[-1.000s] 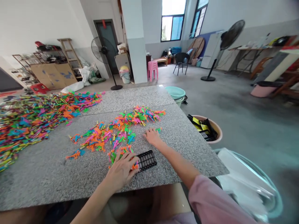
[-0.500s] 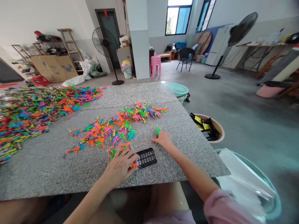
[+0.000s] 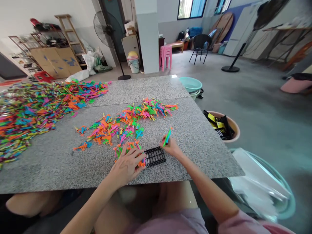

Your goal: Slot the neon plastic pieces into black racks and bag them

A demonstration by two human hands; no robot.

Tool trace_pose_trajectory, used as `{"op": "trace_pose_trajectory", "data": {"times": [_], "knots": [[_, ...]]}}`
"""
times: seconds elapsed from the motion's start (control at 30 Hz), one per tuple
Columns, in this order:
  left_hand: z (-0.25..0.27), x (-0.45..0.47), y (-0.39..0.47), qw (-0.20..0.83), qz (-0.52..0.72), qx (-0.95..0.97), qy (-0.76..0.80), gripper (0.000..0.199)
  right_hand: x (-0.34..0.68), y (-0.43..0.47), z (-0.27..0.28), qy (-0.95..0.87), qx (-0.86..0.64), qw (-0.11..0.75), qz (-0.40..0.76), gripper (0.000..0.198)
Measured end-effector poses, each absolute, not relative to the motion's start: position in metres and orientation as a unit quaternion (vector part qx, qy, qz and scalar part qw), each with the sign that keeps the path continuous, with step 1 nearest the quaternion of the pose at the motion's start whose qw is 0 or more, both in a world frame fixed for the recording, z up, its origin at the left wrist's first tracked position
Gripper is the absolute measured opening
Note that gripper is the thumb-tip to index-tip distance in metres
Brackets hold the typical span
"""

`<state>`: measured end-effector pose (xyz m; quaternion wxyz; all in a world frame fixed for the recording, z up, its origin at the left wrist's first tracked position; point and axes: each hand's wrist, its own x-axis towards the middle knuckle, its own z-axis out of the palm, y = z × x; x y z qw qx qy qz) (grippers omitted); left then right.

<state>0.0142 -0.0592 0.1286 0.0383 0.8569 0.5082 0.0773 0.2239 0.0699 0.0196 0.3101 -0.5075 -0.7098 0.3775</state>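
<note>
My left hand [image 3: 128, 164] lies over the left part of a black plastic grid tray [image 3: 156, 156], fingers and thumb bent about its sides. Small bright plastic toys [image 3: 133, 145] in orange, green and pink show around and under these fingers, and the tray's right part has bare slots. Just beyond the tray's right end, my right hand [image 3: 170, 147] pinches a green and blue plastic toy [image 3: 167, 136], held upright and slightly tilted above the table. A loose pile of the same toys [image 3: 104, 128] lies beyond my left hand.
The speckled stone table [image 3: 190, 159] has a large heap of colourful toys [image 3: 36, 113] on its left. Right of the table stand a tub [image 3: 236, 131] with black trays, a turquoise basin [image 3: 191, 84] and a clear plastic bag [image 3: 258, 185]. Another person's leg [image 3: 26, 204] shows at lower left.
My right hand has lifted a toy off the table, turned it upright and come closer to the tray. My left hand stays on the tray. The camera view has tilted down.
</note>
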Motion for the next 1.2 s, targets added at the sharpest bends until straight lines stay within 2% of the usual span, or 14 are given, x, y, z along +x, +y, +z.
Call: {"op": "trace_pose_trajectory", "data": {"times": [0.1, 0.2, 0.37, 0.5, 0.6, 0.73, 0.87, 1.03, 1.2], "knots": [[0.131, 0.016, -0.06, 0.035, 0.067, 0.857, 0.509, 0.024, 0.188, 0.056, 0.028, -0.737, -0.412, 0.3, 0.444, 0.015], [0.132, 0.016, -0.06, 0.033, 0.06, 0.858, 0.509, 0.026, 0.167, 0.048, 0.031, -0.769, -0.375, 0.262, 0.446, 0.011], [0.132, 0.015, -0.06, 0.042, 0.057, 0.856, 0.512, 0.026, 0.158, 0.05, 0.025, -0.818, -0.376, 0.232, 0.367, 0.014], [0.133, 0.016, -0.061, 0.041, 0.063, 0.856, 0.512, 0.026, 0.155, 0.055, 0.027, -0.798, -0.413, 0.205, 0.387, 0.01], [0.133, 0.014, -0.061, 0.033, 0.061, 0.859, 0.508, 0.027, 0.157, 0.055, 0.031, -0.772, -0.43, 0.219, 0.415, 0.012], [0.13, 0.01, -0.061, 0.018, 0.059, 0.87, 0.489, 0.031, 0.164, 0.052, 0.034, -0.689, -0.488, 0.282, 0.456, 0.01], [0.125, 0.005, -0.058, -0.003, 0.071, 0.88, 0.47, 0.031, 0.164, 0.046, 0.031, -0.705, -0.435, 0.281, 0.485, 0.011], [0.126, 0.003, -0.058, -0.009, 0.067, 0.884, 0.462, 0.035, 0.156, 0.039, 0.028, -0.779, -0.408, 0.232, 0.416, 0.009], [0.13, 0.01, -0.06, -0.033, 0.068, 0.872, 0.485, 0.026, 0.148, 0.045, 0.045, -0.863, -0.392, 0.134, 0.291, 0.024]]}}
